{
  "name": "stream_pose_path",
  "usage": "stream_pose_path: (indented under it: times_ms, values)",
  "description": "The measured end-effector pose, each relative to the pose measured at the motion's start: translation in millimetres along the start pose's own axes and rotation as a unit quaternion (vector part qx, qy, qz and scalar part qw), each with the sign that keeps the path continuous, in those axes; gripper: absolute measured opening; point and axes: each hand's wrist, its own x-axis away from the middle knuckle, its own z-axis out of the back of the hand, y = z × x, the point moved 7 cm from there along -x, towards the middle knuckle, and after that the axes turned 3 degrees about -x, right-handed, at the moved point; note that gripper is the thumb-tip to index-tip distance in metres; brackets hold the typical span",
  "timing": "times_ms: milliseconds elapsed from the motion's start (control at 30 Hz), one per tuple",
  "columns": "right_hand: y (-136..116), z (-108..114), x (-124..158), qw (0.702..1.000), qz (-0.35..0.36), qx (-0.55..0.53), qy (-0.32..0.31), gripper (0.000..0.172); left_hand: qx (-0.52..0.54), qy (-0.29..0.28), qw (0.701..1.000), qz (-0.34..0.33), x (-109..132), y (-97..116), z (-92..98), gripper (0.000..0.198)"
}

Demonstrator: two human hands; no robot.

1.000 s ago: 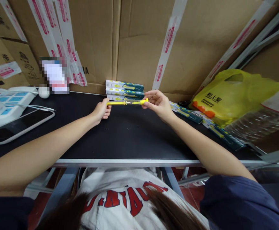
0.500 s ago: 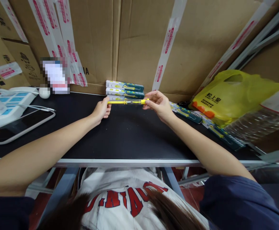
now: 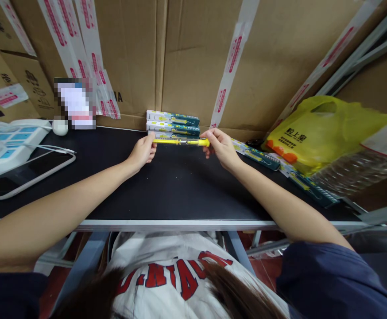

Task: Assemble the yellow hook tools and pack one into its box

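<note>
- L hand [image 3: 143, 152] pinches the left end of a yellow pen [image 3: 180, 141]; fingers closed on it, as I see it.
- R hand [image 3: 220, 148] grips the pen's right end, at the thicker yellow cap; fingers curled round it, closed.
- Pen is held level btwn both hands, above the black table [image 3: 167, 186], near the back edge. Mid part looks clear/see-through w/ a metal bit; I can't make out more.
- Just behind the pen: stack of boxes [image 3: 172, 124], white + teal, three high, lying flat against the cardboard wall [image 3: 193, 57]. I can't tell if pen touches the lowest box.
- R of the R hand: more boxes of same kind [image 3: 258, 156] lying loose in a row on the table, running toward the right.
- Far right: yellow plastic bag [image 3: 316, 128] w/ orange print, clear bag [image 3: 353, 173] beside it.
- Left side: phone [image 3: 24, 170] flat on the table, cable plugged in; white power strip [image 3: 10, 141] behind it.
- Small white round thing [image 3: 59, 127] by the wall, left of centre; can't tell what it is.
- Tape strips w/ red print on the cardboard.
- Bottom of view: white shirt w/ red letters, dark sleeves.
</note>
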Motion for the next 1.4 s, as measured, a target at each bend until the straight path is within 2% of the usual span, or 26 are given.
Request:
stream_pose_path:
  times_ms: [133,400,633,933,1400]
  values:
    - [6.1,-1.4,0.5,1.0,-0.021,0.01,-0.015,0.05,-0.009,0.003,1.0,-0.004,0.4,0.2,0.1,0.037]
    - [5.7,-8.5,1.9,0.999,-0.014,0.013,-0.041,0.049,-0.003,0.007,1.0,0.014,0.1,-2.0,-0.3,0.037]
    - [5.3,-4.4,0.8,0.998,-0.044,-0.025,-0.033,0.041,0.013,0.022,1.0,0.018,-1.0,-2.7,3.9,0.037]
    - [3.1,-10.2,1.0,0.998,-0.008,-0.012,-0.067,0.047,0.011,0.016,1.0,0.024,1.4,-1.0,1.0,0.037]
    - [-3.6,-3.3,-0.5,0.999,0.015,-0.002,-0.035,0.045,0.029,0.016,0.999,0.017,-2.5,-2.8,3.4,0.038]
